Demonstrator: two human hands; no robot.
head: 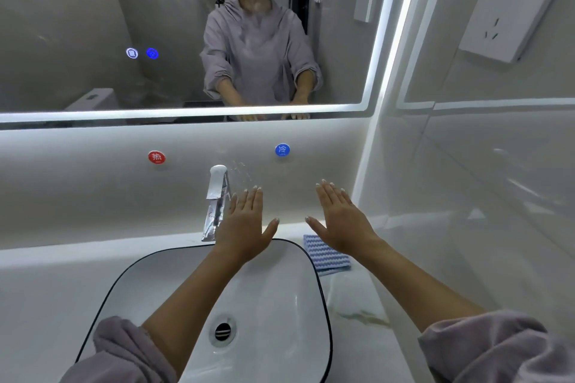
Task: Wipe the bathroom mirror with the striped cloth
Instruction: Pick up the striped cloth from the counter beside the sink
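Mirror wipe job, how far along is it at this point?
Nothing looks done yet: the mirror shows faint smears. In hand: nothing; the left hand and right hand are spread open, empty. The striped cloth lies folded on the counter beside the basin. Left: pick it up and wipe the mirror.

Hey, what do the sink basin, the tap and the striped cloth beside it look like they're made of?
Sink basin: probably glazed ceramic; glossy white, soft reflections, thin dark rim.
Tap: polished metal, likely chrome-plated; mirror-like shine.
Striped cloth: soft woven or microfibre textile; matte, ridged blue-and-white zigzag stripes.
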